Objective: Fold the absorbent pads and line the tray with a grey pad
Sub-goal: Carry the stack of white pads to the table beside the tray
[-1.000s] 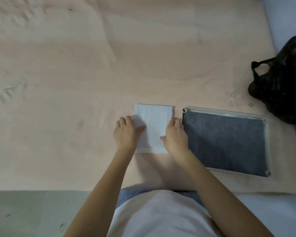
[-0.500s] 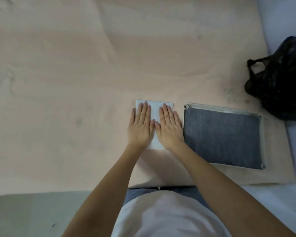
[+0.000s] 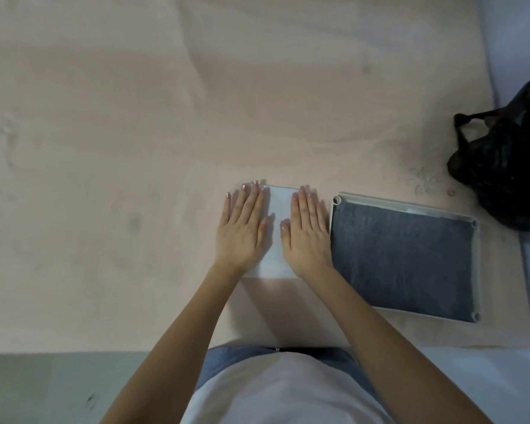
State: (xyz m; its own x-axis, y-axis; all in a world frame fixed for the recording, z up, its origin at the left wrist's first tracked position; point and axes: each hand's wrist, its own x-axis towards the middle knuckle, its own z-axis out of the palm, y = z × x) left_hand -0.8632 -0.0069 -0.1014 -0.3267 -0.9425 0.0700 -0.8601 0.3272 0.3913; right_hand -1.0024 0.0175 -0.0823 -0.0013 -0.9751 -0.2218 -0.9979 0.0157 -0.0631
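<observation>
A folded white absorbent pad [image 3: 278,206] lies flat on the pink blanket. My left hand [image 3: 242,228] presses palm-down on its left side and my right hand [image 3: 308,231] presses palm-down on its right side, fingers extended, with a strip of pad showing between them. Just to the right lies the pale rectangular tray [image 3: 477,270], and a grey pad [image 3: 401,255] covers its floor. Neither hand grips anything.
The pink blanket [image 3: 135,148] covers the surface far to the left and back. A black plastic bag [image 3: 511,166] sits at the right edge beyond the tray. The blanket's near edge runs just in front of my body.
My hands went from gripping the pad's side edges to lying flat on it, then slid apart sideways, uncovering the pad's middle.
</observation>
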